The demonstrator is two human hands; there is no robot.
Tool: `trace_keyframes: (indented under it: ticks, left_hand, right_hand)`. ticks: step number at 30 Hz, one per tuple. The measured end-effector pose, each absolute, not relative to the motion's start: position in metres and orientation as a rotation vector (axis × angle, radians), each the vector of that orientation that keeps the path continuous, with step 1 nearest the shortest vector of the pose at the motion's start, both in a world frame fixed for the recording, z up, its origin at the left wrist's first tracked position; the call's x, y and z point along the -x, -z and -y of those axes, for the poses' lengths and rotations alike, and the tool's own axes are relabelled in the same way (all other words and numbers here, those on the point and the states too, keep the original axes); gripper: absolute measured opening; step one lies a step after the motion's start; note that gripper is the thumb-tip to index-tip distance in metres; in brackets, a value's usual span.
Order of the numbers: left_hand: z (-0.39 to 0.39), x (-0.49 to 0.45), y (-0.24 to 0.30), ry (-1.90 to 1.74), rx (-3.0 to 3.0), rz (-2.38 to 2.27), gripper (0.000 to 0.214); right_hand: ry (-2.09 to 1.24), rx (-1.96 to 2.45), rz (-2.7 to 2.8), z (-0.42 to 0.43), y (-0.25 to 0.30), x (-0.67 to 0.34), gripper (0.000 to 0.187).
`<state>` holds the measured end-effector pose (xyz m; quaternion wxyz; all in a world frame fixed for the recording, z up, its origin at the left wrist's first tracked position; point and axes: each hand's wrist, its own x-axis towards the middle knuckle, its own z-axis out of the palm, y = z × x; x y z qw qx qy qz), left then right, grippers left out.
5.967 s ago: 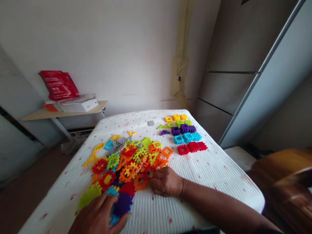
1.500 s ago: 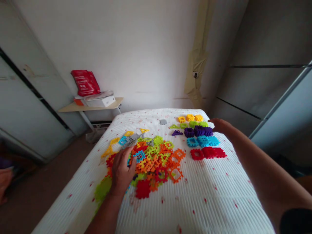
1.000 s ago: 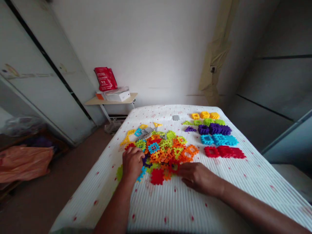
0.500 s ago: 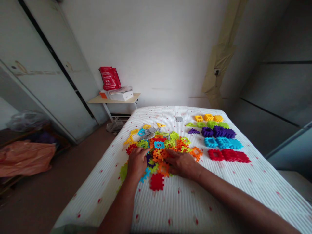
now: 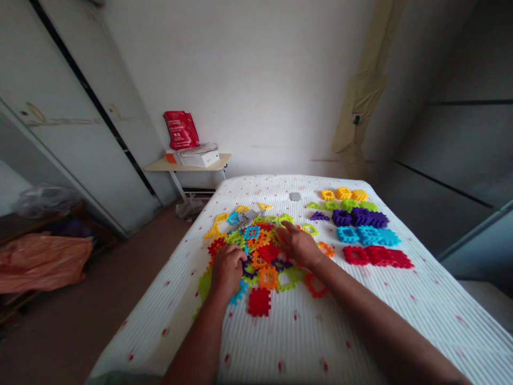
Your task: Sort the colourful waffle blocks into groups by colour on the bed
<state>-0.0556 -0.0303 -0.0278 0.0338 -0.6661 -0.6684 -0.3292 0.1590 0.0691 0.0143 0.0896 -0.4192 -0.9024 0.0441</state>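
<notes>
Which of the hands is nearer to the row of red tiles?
Right: the right hand is left of the red row, at the pile's right side; the left hand is at its left side.

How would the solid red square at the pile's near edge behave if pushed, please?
The red square looks thin and straight-sided, so it is probably stiff and light for its size. Lying flat, it would likely slide rather than roll or tip, though the ribbed white cover may add some drag.
</notes>
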Motion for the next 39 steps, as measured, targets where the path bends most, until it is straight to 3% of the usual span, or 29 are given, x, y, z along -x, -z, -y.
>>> trace_keyframes:
  ticks: [8,15,27,39]
  left_hand:
    - [0.031,0.053,0.027,1.072,2.055,2.105,0.027]
    - [0.033,0.049,0.024,1.243,2.045,2.124,0.027]
    - [0.033,0.046,0.024,1.355,2.018,1.945,0.026]
    - [0.032,0.011,0.026,1.374,2.196,1.836,0.017]
  right_hand:
    - [-0.183,0.786,2.792,-0.048,-0.015,-0.186,0.012]
    - [-0.203,0.821,2.833,-0.037,0.002,-0.177,0.019]
    - [-1.172,0.892,1.972,-0.058,0.022,-0.185,0.025]
    - [-0.778,0.866,2.05,-0.031,0.019,-0.167,0.03]
